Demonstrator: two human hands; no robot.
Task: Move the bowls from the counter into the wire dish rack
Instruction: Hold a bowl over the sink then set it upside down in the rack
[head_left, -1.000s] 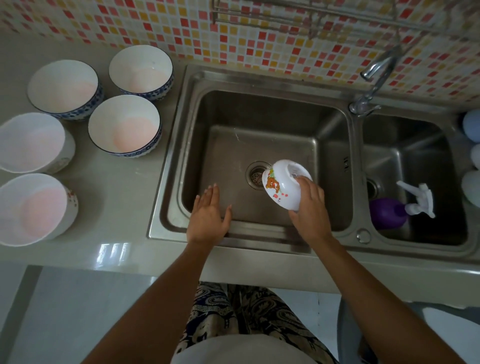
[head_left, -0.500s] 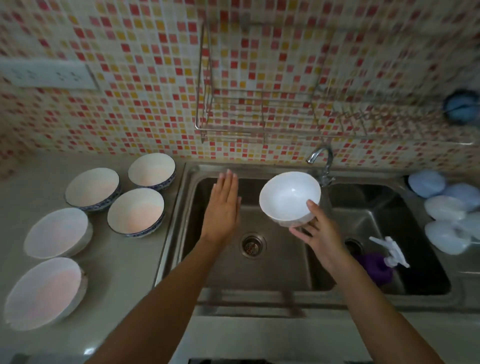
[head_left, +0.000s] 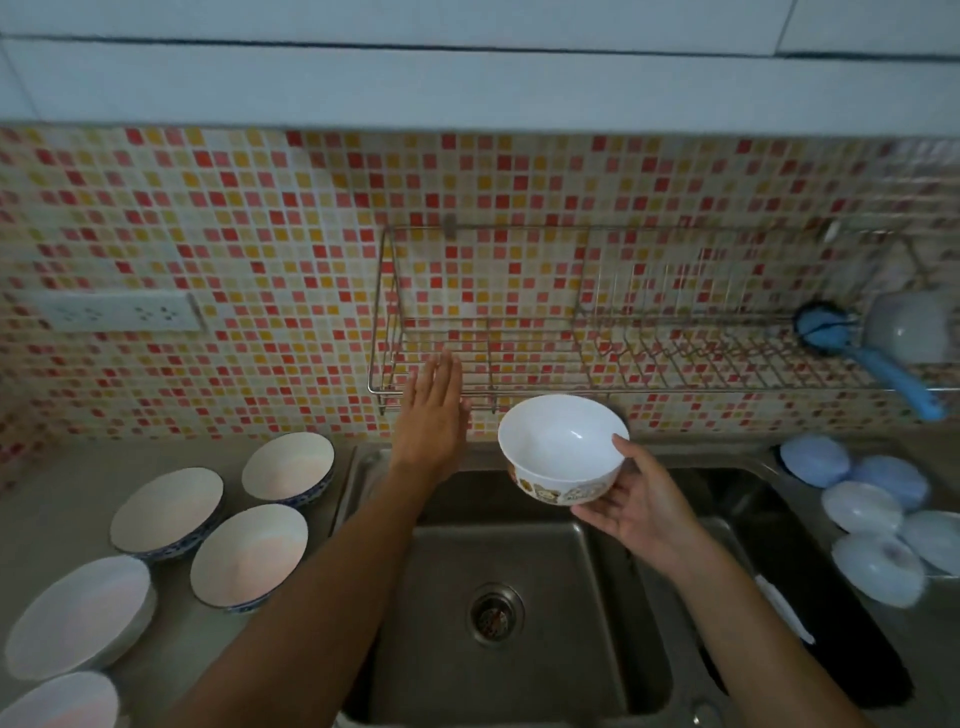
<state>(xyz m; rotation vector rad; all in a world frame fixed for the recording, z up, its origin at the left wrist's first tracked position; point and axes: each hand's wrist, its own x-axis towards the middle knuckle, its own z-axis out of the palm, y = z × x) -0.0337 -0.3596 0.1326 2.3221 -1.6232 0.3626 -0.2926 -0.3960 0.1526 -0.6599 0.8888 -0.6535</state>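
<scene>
My right hand holds a white bowl with a cartoon band upright, thumb on its rim and fingers under its base, just below the front rail of the wire dish rack on the tiled wall. My left hand is raised with straight fingers together, reaching up in front of the rack's left end and holding nothing. Several bowls stand on the counter at left: three with blue rims and two plain white ones.
A steel double sink lies below my arms, its drain in the middle. Several pale blue and white lids or dishes sit on the right counter. A blue-handled brush and a pot hang at the rack's right end. A socket strip is on the wall.
My view has tilted up toward the wall. My right hand turned the bowl upright and lifted it from over the sink to just under the rack. My left hand rose from the sink edge.
</scene>
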